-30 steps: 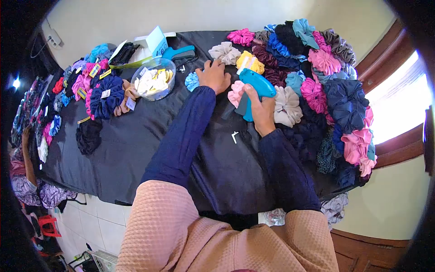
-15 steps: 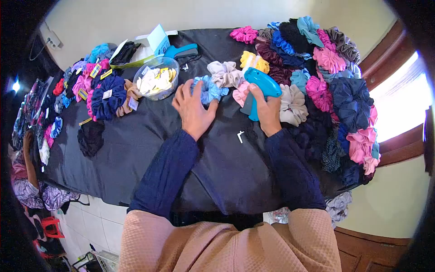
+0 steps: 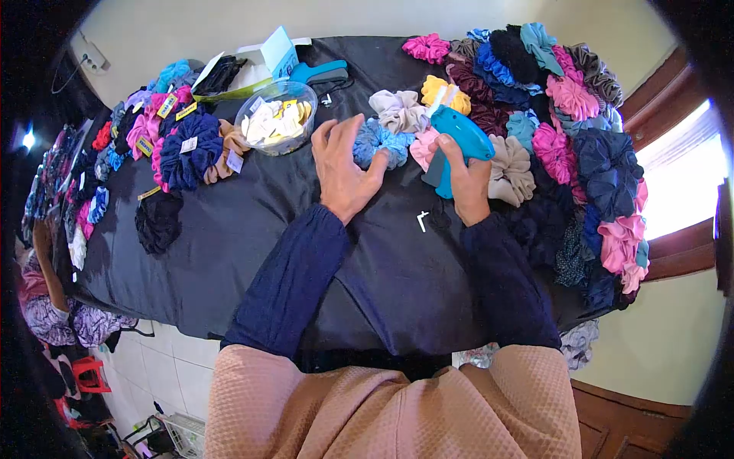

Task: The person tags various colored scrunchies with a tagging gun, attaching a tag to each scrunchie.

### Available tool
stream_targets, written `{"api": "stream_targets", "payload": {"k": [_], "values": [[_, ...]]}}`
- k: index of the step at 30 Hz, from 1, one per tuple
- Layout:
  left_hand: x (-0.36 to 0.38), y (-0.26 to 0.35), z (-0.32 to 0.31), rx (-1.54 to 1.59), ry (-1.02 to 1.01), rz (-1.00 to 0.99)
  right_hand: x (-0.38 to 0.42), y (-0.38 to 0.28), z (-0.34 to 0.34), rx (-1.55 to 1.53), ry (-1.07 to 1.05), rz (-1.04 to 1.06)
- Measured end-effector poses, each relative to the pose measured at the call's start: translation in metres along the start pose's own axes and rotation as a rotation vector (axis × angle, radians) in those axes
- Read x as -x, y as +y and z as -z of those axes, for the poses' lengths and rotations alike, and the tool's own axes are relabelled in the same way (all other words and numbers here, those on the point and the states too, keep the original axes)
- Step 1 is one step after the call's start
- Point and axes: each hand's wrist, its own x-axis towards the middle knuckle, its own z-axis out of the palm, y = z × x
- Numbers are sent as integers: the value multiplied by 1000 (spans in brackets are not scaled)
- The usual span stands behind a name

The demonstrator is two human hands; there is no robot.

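Blue scrunchie (image 3: 380,143) up next, untagged so far.
Left hand (image 3: 342,172) fingers spread, touching it; right hand (image 3: 468,182) clamps tagging gun (image 3: 457,141) beside it. Tagged pile (image 3: 180,141) far left, big untagged heap (image 3: 581,153) right.

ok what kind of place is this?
Probably a small home workshop where scrunchies get tagged. A black-covered table holds a pile of untagged scrunchies, a tub of paper tags and a batch of tagged scrunchies. The right hand grips a tagging gun.

Clear bowl (image 3: 277,122) of paper tags beside tagged scrunchies (image 3: 176,138) on black tablecloth (image 3: 229,252)
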Motion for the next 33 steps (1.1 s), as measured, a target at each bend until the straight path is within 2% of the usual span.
{"api": "stream_targets", "payload": {"k": [2, 5, 8, 15, 21, 28, 33], "values": [[-2, -2, -4, -54, 32, -216, 0, 0, -2, 3, 8, 33], [0, 7, -5, -114, -55, -289, 0, -4, -3, -2, 4, 72], [2, 8, -5, -114, -127, -289, 1, -5, -4, -21, -3, 70], [2, 5, -7, -109, -134, -253, 1, -5, -5, 27, -17, 109], [-1, 1, 1, 92, 153, -264, 2, -9, -7, 9, -23, 115], [-2, 5, -4, 14, 79, -273, 1, -3, -5, 21, -26, 118], [0, 5, -6, -40, -44, -241, 3, -5, -5, 72, 1, 101]]}}
